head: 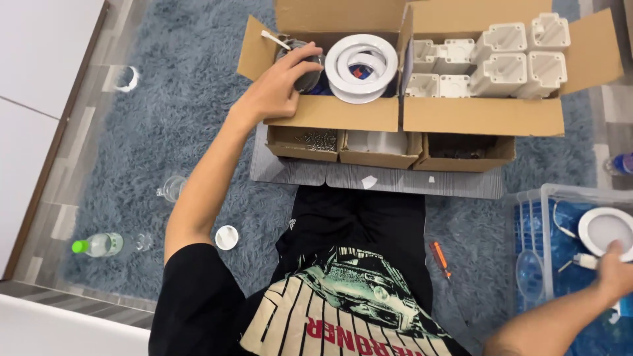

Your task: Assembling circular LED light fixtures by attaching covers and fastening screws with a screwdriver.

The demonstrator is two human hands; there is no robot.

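Round dark lens (304,69) in the upper-middle of the frame sits in the left cardboard box (330,112), where the left hand (280,89) curls its fingers over it in a loose grasp, just beside a stack of white rings (361,66). At the lower right edge, the right hand (616,267) closes on a small white plug (587,261) wired to a round white lamp (605,231) inside a clear plastic bin (544,198). Between the hands, an orange screwdriver (440,258) lies on the grey shaggy rug (184,132).

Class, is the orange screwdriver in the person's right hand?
No: the orange screwdriver lies on the rug, while the right hand rests in the clear bin.
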